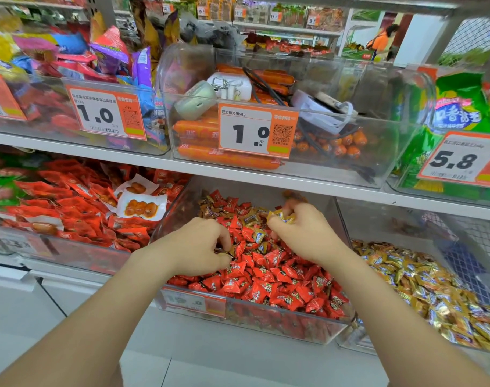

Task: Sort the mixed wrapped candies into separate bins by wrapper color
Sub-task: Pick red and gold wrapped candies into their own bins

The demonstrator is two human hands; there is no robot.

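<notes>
A clear bin (246, 321) on the lower shelf holds a heap of red-wrapped candies (277, 280) with gold-wrapped ones (256, 236) mixed in near the back. My left hand (196, 247) reaches into the left side of the heap, its fingers curled and pinching a dark gold candy (224, 252). Over the middle of the bin my right hand (302, 233) grips several gold candies (282, 216) in its curled fingers. Just to the right stands a second clear bin (352, 342), filled with gold-wrapped candies (422, 286).
Left of the candy bin is a bin of red snack packets (70, 208). The upper shelf carries bins of sausages (227, 157), mixed snack bags (98, 60) and green packs (461, 107), each with an orange price tag (256, 131). White floor lies below.
</notes>
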